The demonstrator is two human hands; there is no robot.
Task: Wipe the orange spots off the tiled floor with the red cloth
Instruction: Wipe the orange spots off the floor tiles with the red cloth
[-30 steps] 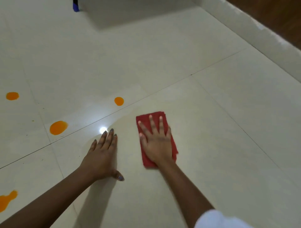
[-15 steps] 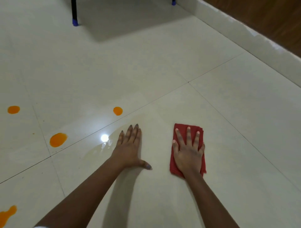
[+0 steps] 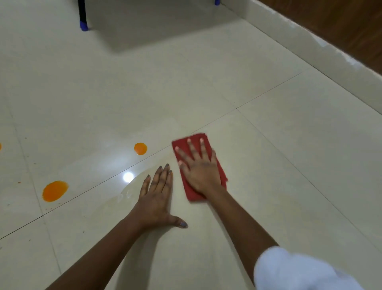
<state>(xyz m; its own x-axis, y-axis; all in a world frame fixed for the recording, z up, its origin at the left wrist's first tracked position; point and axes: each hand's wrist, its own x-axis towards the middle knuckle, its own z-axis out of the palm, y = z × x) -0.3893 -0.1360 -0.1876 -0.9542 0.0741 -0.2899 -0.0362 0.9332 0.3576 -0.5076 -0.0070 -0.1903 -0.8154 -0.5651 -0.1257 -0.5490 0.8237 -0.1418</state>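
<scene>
My right hand (image 3: pixel 199 168) lies flat with spread fingers on the folded red cloth (image 3: pixel 222 176), pressing it onto the cream tiled floor (image 3: pixel 268 157). My left hand (image 3: pixel 156 198) rests palm down on the floor just left of the cloth, holding nothing. A small round orange spot (image 3: pixel 140 148) sits a short way left of the cloth's far corner. A larger orange spot (image 3: pixel 54 190) lies further left. A sliver of another orange spot (image 3: pixel 0 146) shows at the left edge. A faint wet smear (image 3: pixel 126 194) marks the tile beside my left hand.
A dark furniture leg with a blue foot (image 3: pixel 82 22) stands at the far left, and a second blue foot (image 3: pixel 217 2) at the top. A raised tiled skirting (image 3: pixel 310 47) below a brown wooden wall runs along the right side.
My right hand has slid the red cloth left and forward, close to my left hand and the small orange spot. My left hand stays planted.
</scene>
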